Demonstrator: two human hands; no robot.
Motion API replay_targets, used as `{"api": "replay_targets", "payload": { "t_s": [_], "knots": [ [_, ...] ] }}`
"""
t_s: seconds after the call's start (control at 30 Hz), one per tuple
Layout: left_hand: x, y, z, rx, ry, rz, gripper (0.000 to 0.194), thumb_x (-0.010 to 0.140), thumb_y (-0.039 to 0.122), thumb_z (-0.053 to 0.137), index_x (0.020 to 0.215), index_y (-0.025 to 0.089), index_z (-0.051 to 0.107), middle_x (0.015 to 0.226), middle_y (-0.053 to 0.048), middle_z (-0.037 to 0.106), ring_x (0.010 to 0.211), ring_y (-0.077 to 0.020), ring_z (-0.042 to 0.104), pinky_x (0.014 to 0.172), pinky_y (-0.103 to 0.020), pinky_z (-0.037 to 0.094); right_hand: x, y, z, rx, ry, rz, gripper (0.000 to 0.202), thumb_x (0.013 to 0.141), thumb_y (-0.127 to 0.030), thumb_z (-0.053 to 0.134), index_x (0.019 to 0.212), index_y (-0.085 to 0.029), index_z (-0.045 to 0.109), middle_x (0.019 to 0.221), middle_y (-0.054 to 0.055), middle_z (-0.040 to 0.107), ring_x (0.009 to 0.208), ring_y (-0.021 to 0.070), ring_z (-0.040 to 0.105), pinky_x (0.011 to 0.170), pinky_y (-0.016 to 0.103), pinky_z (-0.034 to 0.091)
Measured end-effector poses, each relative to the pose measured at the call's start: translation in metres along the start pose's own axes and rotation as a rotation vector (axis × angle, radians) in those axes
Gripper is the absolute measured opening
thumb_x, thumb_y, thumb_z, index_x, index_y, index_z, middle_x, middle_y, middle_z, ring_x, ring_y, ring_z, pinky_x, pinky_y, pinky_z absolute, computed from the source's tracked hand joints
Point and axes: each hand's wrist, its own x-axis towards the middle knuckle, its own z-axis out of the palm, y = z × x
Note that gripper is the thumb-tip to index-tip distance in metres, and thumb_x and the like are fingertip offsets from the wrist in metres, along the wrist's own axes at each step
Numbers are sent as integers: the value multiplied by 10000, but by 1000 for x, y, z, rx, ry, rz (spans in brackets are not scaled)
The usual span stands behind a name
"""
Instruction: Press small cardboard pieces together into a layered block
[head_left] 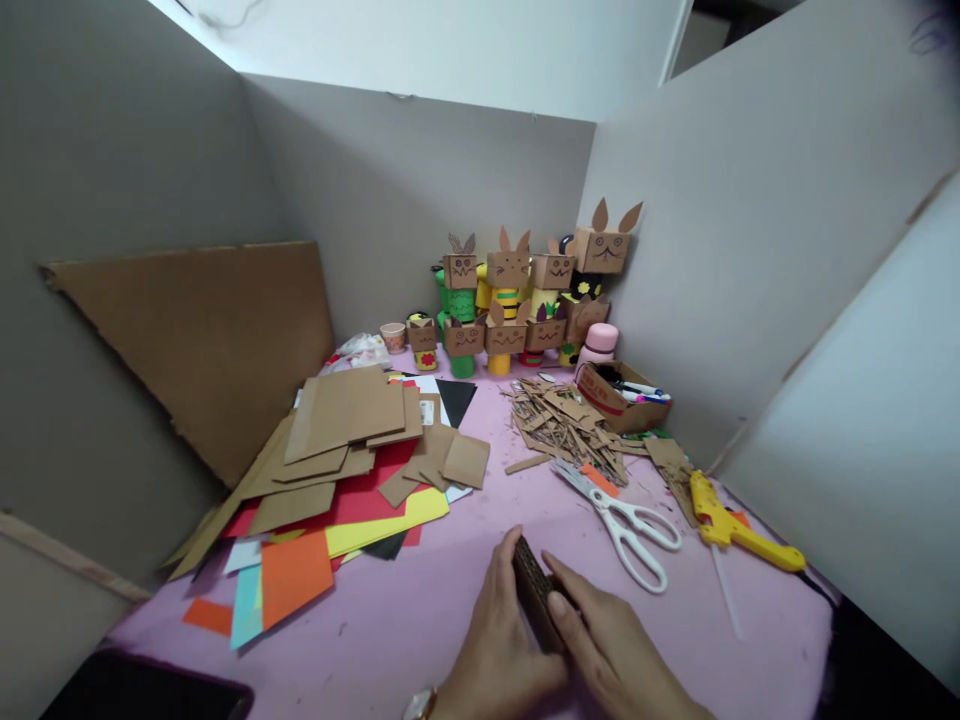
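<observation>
Brown cardboard (534,585), left fingers (502,570) closed along it, right fingers (576,580) clasping opposite

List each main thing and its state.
Brown corrugated cardboard: held between left hand and right hand
White-handled metal scissors: lying flat
Yellow plastic glue gun: lying down
Pink cylindrical bottle: upright, capped
Brown cardboard pen box: open
Large brown cardboard sheet: leaning
Boxy cardboard-headed animals: upright

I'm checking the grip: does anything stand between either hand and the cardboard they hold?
Nothing visible does. The left hand and right hand meet the cardboard directly, from opposite sides; the scissors lie apart, farther off. Contact beneath the palms is hidden.
</observation>
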Motion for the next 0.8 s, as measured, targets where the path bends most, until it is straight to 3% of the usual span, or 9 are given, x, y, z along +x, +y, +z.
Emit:
{"api": "replay_targets", "payload": {
  "t_s": [0.13,0.23,0.37,0.47,0.57,0.63,0.73,0.8],
  "knots": [
    [-2,-7,3,95,30,69,876,767,323,611,1396,126,35,1413,-268,294,1305,-344,365,1054,-556,341,0,-6,1,-34,40,-22,555,830,-342,527,1359,-186,471,1164,163,686,1005,364,661,853,452,509],
    [-3,-17,5,235,185,240,799,830,230,518,1398,195,-42,1411,-246,251,1324,-337,326,1028,-582,357,-1,-6,8,-15,32,-133,462,869,-263,450,1325,-195,481,1036,142,729,909,331,696,772,397,531],
    [-1,-25,2,403,358,513,821,792,85,510,1422,254,11,1368,-177,297,1342,-306,277,1071,-595,269,-1,2,16,105,61,-272,368,917,-234,376,1273,-213,469,1148,127,679,920,263,682,807,345,516],
    [-2,-25,-2,386,314,608,861,772,106,581,1423,307,55,1442,-153,221,1391,-325,178,1090,-637,151,-1,10,19,283,122,-298,342,934,-235,389,1267,-275,455,1231,80,636,1052,229,627,882,310,487],
    [-5,-21,-3,135,267,507,1050,696,215,724,1422,341,-24,1528,-143,-34,1415,-377,-13,1084,-651,139,-1,19,20,444,152,-290,326,951,-243,390,1263,-314,450,1255,46,612,1151,200,561,958,295,439],
    [-7,-16,-2,-93,230,382,1111,681,250,749,1420,340,-76,1539,-156,-47,1416,-372,48,1086,-603,226,-1,24,20,487,158,-299,314,954,-250,400,1254,-324,456,1261,38,597,1169,189,540,993,297,407],
    [-9,-9,-1,-350,234,273,847,832,318,587,1420,324,-23,1514,-160,185,1359,-305,307,1050,-486,371,2,30,18,537,139,-282,302,957,-268,411,1246,-339,460,1280,24,569,1190,174,511,1027,301,371],
    [-8,-6,-3,-403,230,183,542,908,333,449,1372,283,175,1377,-140,419,1253,-255,462,1010,-423,421,4,33,16,562,94,-229,295,957,-291,414,1245,-331,464,1296,25,555,1211,173,488,1042,314,353]
  ]
}}
